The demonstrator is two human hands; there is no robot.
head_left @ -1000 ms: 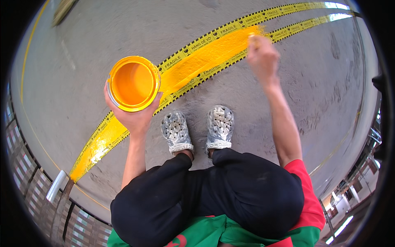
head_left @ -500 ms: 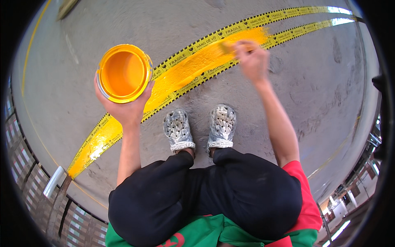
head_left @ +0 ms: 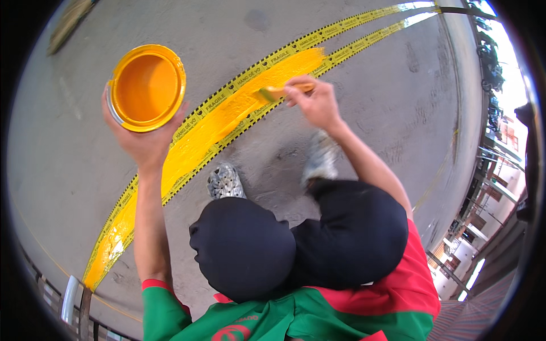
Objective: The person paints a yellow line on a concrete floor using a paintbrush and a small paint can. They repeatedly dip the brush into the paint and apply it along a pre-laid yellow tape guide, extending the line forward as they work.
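Note:
My left hand (head_left: 145, 142) is wrapped around an open can of yellow-orange paint (head_left: 149, 88), held up above the floor at the left. Between the fingers of my right hand (head_left: 318, 102) is the handle of a paintbrush (head_left: 273, 94), its bristles over the painted strip. That strip of wet yellow paint (head_left: 227, 116) runs across the grey floor between two lines of yellow and black tape (head_left: 213, 102). Paint reaches from the lower left to a ragged end just beyond the brush. Whether the bristles touch the floor I cannot tell.
My feet, in patterned clogs (head_left: 226, 181), are on the near side of the taped strip. A straw broom (head_left: 69, 25) lies at the far left. A railing (head_left: 48, 290) edges the lower left, and buildings (head_left: 483, 210) show beyond the right edge.
The brush has come back from the paint's far end toward the left. My right foot has shifted to the right and is blurred; my knees and the whole view have moved.

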